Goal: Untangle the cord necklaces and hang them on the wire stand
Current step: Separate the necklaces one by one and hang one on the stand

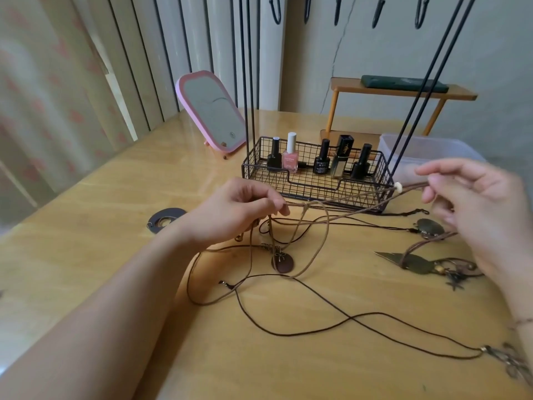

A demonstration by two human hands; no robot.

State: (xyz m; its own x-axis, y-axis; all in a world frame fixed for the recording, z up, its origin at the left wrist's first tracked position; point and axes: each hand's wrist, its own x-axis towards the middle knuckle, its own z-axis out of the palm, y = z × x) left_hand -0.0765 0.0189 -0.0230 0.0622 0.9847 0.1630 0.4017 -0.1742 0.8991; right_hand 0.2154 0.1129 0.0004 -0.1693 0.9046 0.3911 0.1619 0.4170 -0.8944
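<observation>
Currently mid-frame: left hand (242,207) pinching a tan cord (340,201) at a knot, fingers curled round it. Right hand (473,203) at right edge, somewhat blurred, thumb and forefinger pinching the same cord's other end; cord stretched taut between both hands, lifted off the wooden table (115,203), crossing in front of the wire basket (314,184). Small white bead (398,185) on the cord near the right hand. Loops of tan cord hanging from the left hand down to the table at centre. Round brown pendant (283,264) lying centre frame under the loops, tangled with thin dark cord (331,306) running across lower centre toward a metal charm at lower right corner. More pendants at right: dark oval one (430,227) and a leaf-shaped metal one (409,261), both flat on the table, partly behind the right hand. Wire stand uprights (248,82) rising from the basket to the top of frame; hooks (275,13) along top edge. Nail polish bottles (290,157) standing in the basket. Pink mirror (210,111) upper left of centre, wooden shelf (403,92) upper right, clear plastic tub (427,148) behind the right hand, dark tape roll (165,222) left of the left hand.
</observation>
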